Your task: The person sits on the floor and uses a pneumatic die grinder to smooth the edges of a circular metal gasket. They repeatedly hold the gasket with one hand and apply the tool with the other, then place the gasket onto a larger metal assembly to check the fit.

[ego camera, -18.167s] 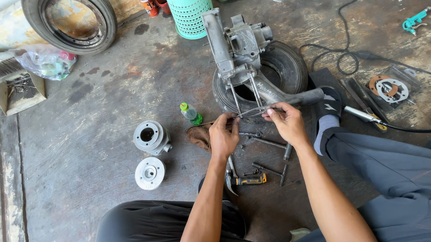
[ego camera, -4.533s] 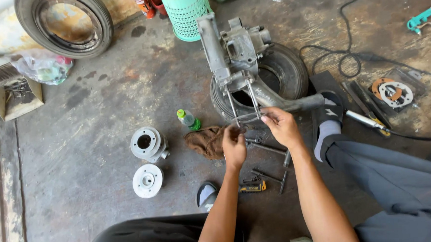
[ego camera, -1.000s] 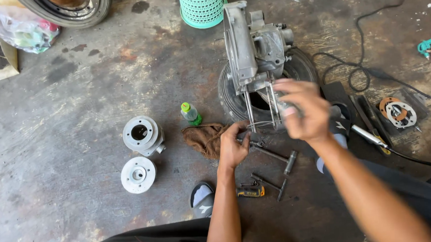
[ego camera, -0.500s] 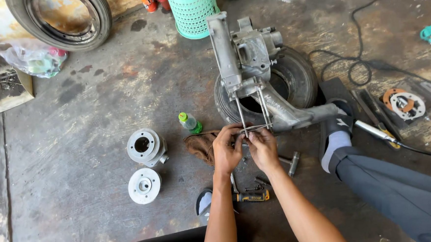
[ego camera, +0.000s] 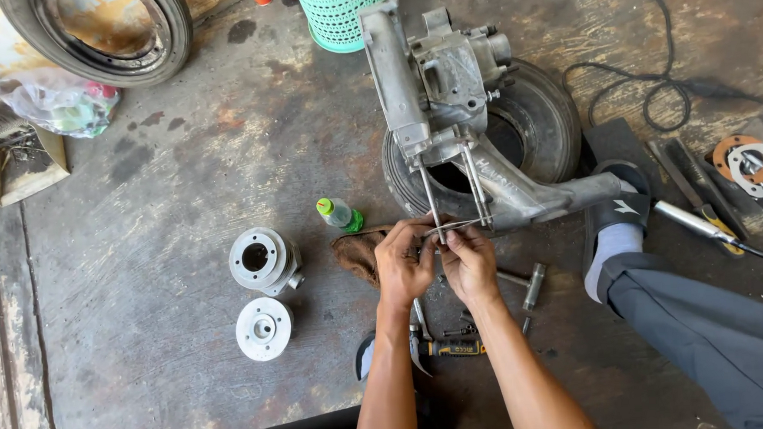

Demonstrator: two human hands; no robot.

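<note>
I see both hands, left (ego camera: 404, 265) and right (ego camera: 469, 262), pinching a thin grey metal gasket (ego camera: 453, 226) at the studs of a grey aluminium engine casing (ego camera: 445, 89). The casing rests on a black rubber tyre (ego camera: 544, 119) on the stained concrete floor (ego camera: 145, 357).

Stud tips (ego camera: 442, 237) behind fingers, tyre (ego camera: 102, 38) cropped, pliers (ego camera: 423, 347) perhaps half-hidden

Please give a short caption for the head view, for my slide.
Both hands, left and right, work at the studs of an engine resting on a tyre.

Green basket (ego camera: 336, 12), small bottle (ego camera: 340, 215), cylinder (ego camera: 262, 261) nearby.
</note>
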